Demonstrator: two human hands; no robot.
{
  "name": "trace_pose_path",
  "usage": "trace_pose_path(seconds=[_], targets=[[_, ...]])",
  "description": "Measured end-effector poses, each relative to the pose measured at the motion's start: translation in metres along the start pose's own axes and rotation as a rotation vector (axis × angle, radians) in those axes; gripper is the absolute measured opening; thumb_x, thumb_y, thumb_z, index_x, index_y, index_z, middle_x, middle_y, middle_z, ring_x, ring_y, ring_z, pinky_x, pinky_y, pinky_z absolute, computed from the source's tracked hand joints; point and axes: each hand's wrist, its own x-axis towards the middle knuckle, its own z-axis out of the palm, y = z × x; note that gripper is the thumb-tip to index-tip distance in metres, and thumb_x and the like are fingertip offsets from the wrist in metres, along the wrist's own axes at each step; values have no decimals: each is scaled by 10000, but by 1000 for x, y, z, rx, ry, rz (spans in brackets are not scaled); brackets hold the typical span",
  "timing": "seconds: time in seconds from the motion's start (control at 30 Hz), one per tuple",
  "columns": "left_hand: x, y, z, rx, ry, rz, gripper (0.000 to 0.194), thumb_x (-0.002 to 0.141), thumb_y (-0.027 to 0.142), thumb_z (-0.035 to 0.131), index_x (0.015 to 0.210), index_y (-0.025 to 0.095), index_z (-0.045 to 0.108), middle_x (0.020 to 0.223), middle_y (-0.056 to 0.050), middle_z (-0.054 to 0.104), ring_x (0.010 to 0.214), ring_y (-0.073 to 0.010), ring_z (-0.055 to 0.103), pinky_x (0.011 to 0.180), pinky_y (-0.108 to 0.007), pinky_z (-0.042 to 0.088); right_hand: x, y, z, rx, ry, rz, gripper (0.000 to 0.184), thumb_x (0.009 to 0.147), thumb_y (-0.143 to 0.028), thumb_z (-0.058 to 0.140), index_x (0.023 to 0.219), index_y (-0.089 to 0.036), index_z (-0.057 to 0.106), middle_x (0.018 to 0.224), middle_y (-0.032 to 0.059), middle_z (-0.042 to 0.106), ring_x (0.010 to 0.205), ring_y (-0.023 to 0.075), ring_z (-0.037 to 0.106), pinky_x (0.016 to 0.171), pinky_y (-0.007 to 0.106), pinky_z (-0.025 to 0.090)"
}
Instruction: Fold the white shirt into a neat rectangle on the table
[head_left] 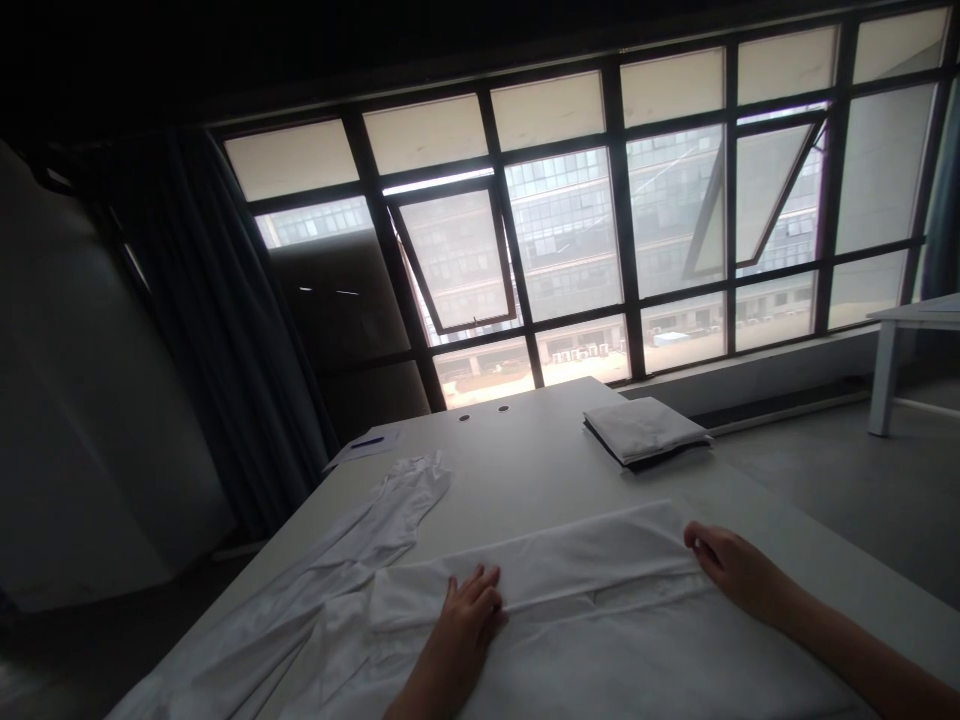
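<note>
A white cloth garment (pixel 585 650) lies spread over the near part of the table, with a long folded band along its far side. My left hand (pixel 472 610) rests on that band with fingers stretched out and apart. At the band's right end, my right hand (pixel 720 555) pinches the edge of the fabric between thumb and fingers. Crumpled white cloth, which looks like a sleeve (pixel 405 510), trails along the left side of the table. Whether it joins the piece under my hands I cannot tell.
On the white table (pixel 510 460), a folded stack of white and dark cloth (pixel 645 430) sits at the far right. Paper with a pen (pixel 367 442) lies at the left edge. Beyond are windows, a dark curtain (pixel 217 330) and another white table (pixel 885 370).
</note>
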Motion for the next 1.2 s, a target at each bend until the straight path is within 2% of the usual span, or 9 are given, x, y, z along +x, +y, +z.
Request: trace_pose_path(seconds=[0.17,0.37,0.47,0.6,0.7,0.83,0.9,1.03,1.2], targets=[[0,0,-1,37,-21,24,136,990,234,517,1000,226,653,1475,-114,533,1450,-328,382,1130,-742,224,1,0,0,-63,-57,45,153,830,-272,468,910,-203,578,760,33,597,683,173,554,674,281,408],[1,8,-7,4,-69,-21,224,1022,294,462,1098,264,670,1453,-82,560,1450,-313,385,1154,-720,198,2,0,-2,-50,-60,15,192,827,-261,466,911,-202,627,844,51,638,781,189,593,746,291,435],[8,16,-16,24,-35,-48,211,986,276,494,1074,259,685,1314,-83,651,1348,-297,497,1142,-592,317,2,-3,-3,-51,-70,10,203,837,-254,451,914,-203,631,866,52,640,809,190,599,765,294,439],[31,33,-31,72,-18,-96,112,894,297,586,859,228,667,995,-51,693,1007,-246,640,889,-367,489,3,-6,-5,-67,-67,16,202,837,-250,445,913,-202,626,859,53,635,803,191,592,761,296,434],[51,38,-30,51,21,-93,172,899,330,587,1022,245,671,1084,-48,689,1014,-221,643,917,-335,481,3,-7,-5,-58,-62,15,195,817,-237,455,901,-204,628,854,51,636,803,191,589,756,291,431],[64,32,-10,11,-76,-15,612,890,491,623,1444,254,515,1563,-83,427,1448,-283,376,1207,-434,274,2,-7,-8,-62,-76,23,192,820,-232,458,902,-206,629,849,42,630,798,184,583,757,284,426],[64,26,-1,8,-181,4,773,913,610,552,1568,250,351,1644,-74,253,1527,-305,204,1252,-507,143,2,-6,-11,-79,-87,31,188,826,-231,460,905,-207,629,845,40,622,793,180,577,752,280,420],[61,21,7,47,-253,-13,906,884,745,484,1606,263,223,1661,-56,135,1541,-336,105,1246,-584,43,7,-9,-20,-206,-75,37,150,792,-199,507,856,-200,643,872,57,611,851,204,565,789,308,412],[60,21,8,21,-254,-22,1002,829,848,462,1608,281,188,1666,-36,95,1546,-334,60,1238,-598,-26,30,-75,-5,-303,51,-60,308,744,-99,516,984,-207,677,1045,90,611,1008,253,549,906,383,415]])
